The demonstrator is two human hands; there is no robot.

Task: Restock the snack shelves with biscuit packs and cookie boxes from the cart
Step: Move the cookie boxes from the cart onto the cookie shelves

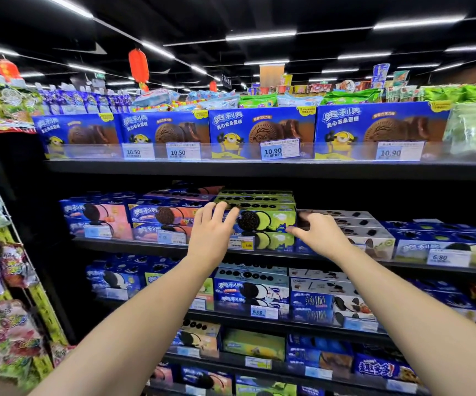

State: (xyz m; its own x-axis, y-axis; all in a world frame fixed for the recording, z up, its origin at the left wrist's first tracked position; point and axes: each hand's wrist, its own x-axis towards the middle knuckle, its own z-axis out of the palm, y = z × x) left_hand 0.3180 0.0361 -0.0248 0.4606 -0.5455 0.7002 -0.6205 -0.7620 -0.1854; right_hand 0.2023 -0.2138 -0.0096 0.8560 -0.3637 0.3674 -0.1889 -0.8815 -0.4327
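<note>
Nearly shelved: green cookie box (262, 221), middle shelf (408, 263).
Grip: left hand (211, 234) presses it flat-fingered; right hand (318, 232) pinches its end.
Remaining: cannot tell.

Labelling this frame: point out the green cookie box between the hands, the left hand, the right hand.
green cookie box (272, 220): head view, front face.
left hand (212, 234): head view, back of hand.
right hand (318, 234): head view, back of hand.

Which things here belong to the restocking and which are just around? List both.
Job: green cookie box; left hand on its left end; right hand gripping its right end.
Just around: Minion boxes on the shelf above; red lantern; candy bags hanging at left.
</note>
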